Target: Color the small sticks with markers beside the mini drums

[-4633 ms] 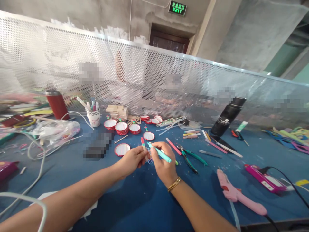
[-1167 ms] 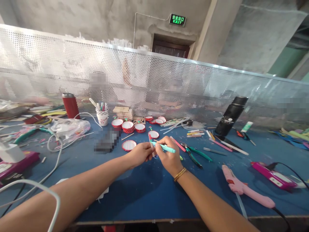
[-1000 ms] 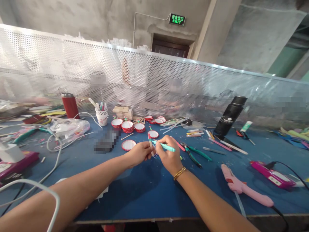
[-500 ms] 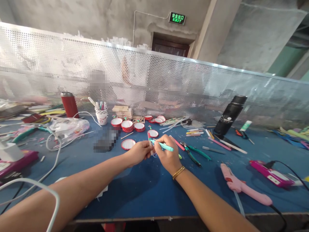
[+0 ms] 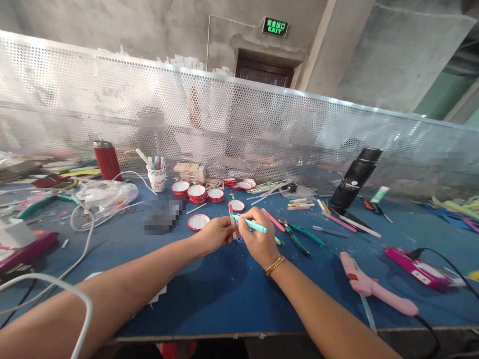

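My left hand pinches a thin wooden stick upright, its upper end coloured red. In my right hand a turquoise marker is held like a pen, its tip against or very close to the stick. The exact contact is too small to make out. Just beyond the hands lies a red-rimmed white disc, and another red-rimmed disc lies beside my left hand. Stacks of similar discs stand farther back. Right of my right hand are green-handled pliers and a pink marker.
A pink glue gun and a magenta power strip lie at the right. A black bottle, a red bottle and a paper cup of pens stand towards the perforated screen. A white cable loops over the left side.
The view has shifted very slightly. Both hands stay in nearly the same place, still holding the stick and the turquoise marker.
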{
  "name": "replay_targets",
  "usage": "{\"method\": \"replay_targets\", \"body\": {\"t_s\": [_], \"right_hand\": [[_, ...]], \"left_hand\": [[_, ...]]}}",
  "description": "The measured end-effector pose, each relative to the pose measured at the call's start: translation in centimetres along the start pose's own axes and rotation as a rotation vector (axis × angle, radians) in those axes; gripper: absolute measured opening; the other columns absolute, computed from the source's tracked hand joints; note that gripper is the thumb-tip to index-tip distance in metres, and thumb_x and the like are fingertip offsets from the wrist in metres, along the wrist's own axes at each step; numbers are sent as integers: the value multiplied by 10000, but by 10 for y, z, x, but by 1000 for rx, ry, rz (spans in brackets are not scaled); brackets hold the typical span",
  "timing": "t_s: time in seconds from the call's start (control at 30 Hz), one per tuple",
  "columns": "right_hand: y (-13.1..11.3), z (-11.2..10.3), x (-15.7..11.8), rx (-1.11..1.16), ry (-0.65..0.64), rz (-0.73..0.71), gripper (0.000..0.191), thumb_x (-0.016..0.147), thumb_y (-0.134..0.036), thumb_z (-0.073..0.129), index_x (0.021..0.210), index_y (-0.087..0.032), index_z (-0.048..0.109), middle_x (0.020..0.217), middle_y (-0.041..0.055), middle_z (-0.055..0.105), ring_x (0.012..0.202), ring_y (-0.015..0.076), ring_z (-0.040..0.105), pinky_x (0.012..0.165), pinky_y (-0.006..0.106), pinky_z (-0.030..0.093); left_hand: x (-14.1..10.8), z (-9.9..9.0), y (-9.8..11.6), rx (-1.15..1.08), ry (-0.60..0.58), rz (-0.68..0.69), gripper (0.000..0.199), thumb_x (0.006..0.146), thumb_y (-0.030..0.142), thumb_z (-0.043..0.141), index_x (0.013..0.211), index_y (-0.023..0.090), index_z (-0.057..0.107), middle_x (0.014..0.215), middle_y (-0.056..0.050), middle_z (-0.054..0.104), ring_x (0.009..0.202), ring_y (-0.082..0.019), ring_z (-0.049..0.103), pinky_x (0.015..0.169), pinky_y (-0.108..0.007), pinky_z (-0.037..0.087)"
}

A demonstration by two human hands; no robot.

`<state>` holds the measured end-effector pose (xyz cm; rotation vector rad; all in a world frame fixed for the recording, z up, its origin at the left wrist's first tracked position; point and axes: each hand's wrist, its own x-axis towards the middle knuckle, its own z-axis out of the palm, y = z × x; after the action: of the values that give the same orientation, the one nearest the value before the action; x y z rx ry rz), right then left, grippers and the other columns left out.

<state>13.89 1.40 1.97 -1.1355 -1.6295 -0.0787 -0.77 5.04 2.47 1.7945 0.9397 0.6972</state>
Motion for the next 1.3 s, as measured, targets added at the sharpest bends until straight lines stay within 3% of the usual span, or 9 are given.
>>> {"method": "replay_targets", "body": {"t_s": [0.17, 0.43, 1.3], "right_hand": [[3, 0, 1, 8, 67, -2, 114, 822, -228, 536, 710, -212, 529, 675, -1, 596, 689, 170, 526, 719, 318, 400], [1, 1, -1, 22, -16, 9, 93, 823, -228, 544, 732, -213, 538, 685, 3, 608, 695, 170, 537, 734, 319, 404], [1, 3, -1, 7, -17, 2, 112, 819, -215, 538, 708, -210, 523, 674, -4, 584, 686, 164, 522, 711, 300, 387]], "left_hand": [[-1, 0, 2, -16, -4, -6, 290, 794, 453, 486, 691, 182, 500, 540, 46, 484, 464, -76, 394, 476, -216, 275], [-1, 0, 2, 5, -6, -5, 289, 810, 444, 459, 689, 182, 479, 546, 45, 483, 472, -75, 397, 483, -217, 278], [1, 0, -4, 20, -15, -5, 281, 808, 435, 451, 682, 185, 473, 533, 49, 481, 454, -77, 387, 479, -225, 286]]}}
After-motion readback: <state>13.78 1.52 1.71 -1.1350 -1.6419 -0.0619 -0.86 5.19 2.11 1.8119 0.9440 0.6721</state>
